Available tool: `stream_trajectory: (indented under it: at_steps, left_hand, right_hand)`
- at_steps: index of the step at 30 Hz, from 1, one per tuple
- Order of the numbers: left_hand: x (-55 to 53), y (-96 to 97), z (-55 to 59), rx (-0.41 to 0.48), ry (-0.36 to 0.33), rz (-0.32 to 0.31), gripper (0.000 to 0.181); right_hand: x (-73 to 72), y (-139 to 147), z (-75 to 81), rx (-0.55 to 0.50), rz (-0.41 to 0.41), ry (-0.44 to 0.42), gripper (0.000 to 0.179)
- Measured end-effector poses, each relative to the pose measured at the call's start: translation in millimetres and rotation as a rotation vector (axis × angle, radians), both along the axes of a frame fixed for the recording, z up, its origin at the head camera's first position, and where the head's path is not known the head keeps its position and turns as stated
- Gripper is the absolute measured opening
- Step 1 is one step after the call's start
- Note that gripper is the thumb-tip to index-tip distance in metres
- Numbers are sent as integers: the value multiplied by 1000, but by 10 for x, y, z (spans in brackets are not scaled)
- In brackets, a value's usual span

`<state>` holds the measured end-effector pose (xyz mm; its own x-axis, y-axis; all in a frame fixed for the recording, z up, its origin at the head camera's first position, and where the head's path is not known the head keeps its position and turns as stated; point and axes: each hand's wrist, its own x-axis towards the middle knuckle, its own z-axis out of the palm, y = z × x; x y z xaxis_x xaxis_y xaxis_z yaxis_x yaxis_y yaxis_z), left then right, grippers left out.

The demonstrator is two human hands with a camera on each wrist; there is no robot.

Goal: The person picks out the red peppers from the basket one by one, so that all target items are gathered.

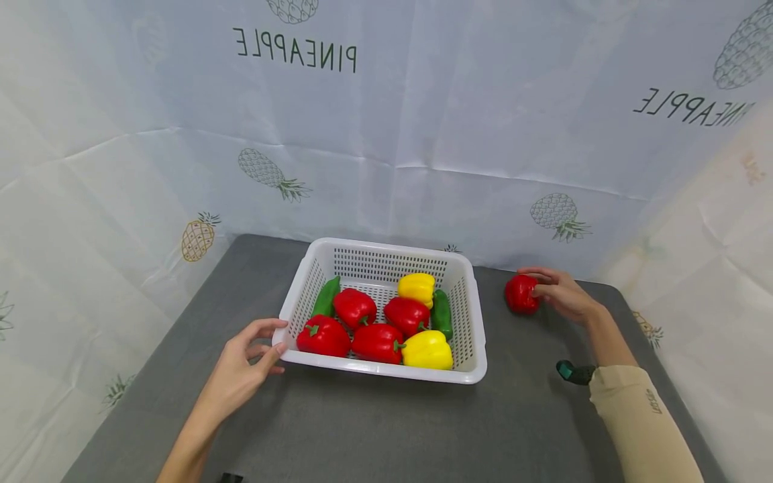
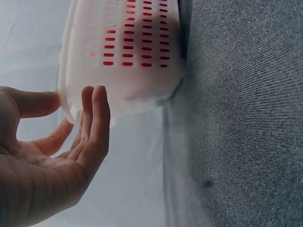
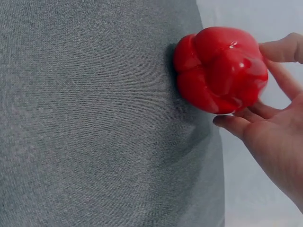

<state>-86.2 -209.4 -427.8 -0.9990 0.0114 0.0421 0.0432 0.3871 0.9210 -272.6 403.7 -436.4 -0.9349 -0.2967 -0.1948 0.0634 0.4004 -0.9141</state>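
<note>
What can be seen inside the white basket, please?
Inside the white basket are four red peppers, two yellow peppers and two green vegetables. They cover much of its floor, so anything beneath them cannot be seen.

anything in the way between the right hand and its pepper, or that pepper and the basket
Nothing visible between the right hand and pepper: they touch. Between pepper and basket only table shows, then the basket's own raised rim.

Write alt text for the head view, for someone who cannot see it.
A person's right hand holds a red pepper beside a white basket on a grey table; the left hand holds the basket's corner. Inside are red peppers, yellow peppers and green vegetables.
</note>
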Motion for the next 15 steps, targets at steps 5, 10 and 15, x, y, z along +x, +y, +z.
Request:
stream_trajectory:
  at_steps: [5,10,15]
  left_hand:
    - [2,1,0,8,5,-5,43]
    - [4,-2,1,9,5,-5,44]
    - [-2,-1,2,10,5,-4,43]
  right_hand:
    - [13,-1,73,62,-10,13,57]
    - [25,-15,178,101,-13,49,56]
    - [42,-42,310,96,11,118,52]
